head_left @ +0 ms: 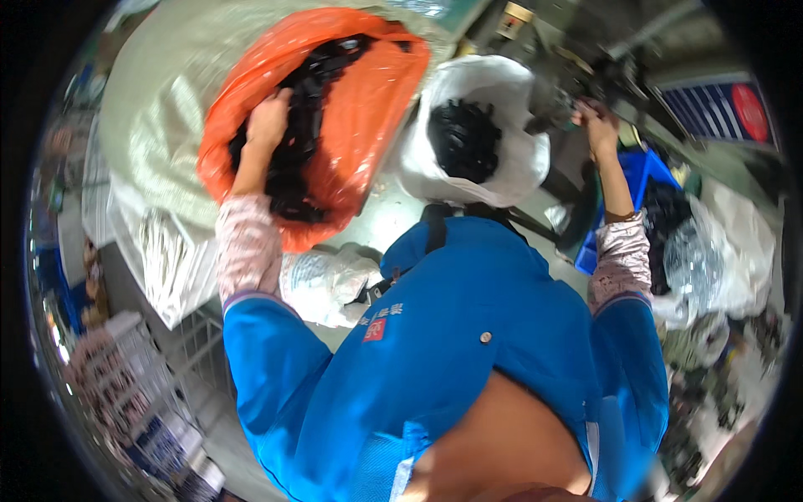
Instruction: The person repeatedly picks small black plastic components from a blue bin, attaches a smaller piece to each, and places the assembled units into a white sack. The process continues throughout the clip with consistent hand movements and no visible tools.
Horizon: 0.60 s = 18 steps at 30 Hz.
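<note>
My left hand reaches into an orange plastic bag, its fingers curled down against the black pieces inside. Whatever lies under those fingers is hidden. On the other side, my right hand is at a dark metal machine, with fingers drawn together at its near side. What they grip is too small and blurred to make out. Between my hands stands a white sack, its mouth wide and a heap of small black parts within.
A large pale woven sack bulges behind the orange bag. Below my right forearm sits a blue crate, beside dark pieces and clear plastic bags. A white plastic bag lies near my left sleeve, and a wire rack stands at left.
</note>
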Motion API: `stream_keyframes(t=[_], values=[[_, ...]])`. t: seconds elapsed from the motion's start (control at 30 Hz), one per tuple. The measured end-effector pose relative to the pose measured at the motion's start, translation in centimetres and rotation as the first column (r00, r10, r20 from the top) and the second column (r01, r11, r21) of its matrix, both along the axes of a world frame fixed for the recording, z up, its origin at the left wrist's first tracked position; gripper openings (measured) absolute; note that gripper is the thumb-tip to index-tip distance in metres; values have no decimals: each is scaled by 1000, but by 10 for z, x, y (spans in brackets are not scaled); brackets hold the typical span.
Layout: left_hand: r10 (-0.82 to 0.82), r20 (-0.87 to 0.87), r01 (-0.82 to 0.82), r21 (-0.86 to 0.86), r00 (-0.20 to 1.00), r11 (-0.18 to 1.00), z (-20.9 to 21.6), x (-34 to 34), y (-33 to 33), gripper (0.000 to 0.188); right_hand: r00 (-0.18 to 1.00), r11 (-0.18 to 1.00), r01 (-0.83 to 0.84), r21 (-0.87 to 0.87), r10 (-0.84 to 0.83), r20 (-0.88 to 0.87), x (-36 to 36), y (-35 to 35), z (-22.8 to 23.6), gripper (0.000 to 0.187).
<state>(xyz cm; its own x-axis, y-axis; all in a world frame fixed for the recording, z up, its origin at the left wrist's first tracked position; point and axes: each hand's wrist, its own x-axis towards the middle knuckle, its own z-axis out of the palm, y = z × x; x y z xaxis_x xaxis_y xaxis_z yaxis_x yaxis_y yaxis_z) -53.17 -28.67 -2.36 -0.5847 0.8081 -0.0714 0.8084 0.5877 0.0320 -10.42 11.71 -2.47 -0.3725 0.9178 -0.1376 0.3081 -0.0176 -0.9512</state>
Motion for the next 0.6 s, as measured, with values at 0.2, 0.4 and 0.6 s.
stream_keyframes(t=[0.2,0.4,0.6], values=[[66,9,-58,609,998,791,51,48,3,28,891,990,-54,-129,-11,-453,15,-73,61,16],[-379,710,-707,685,593,175,68,123,42,29,913,989,8,151,55,-403,-6,-94,73,14],[-763,634,-917,221,-125,333,38,198,80,27,949,921,-42,387,158,-273,-13,-88,58,15]])
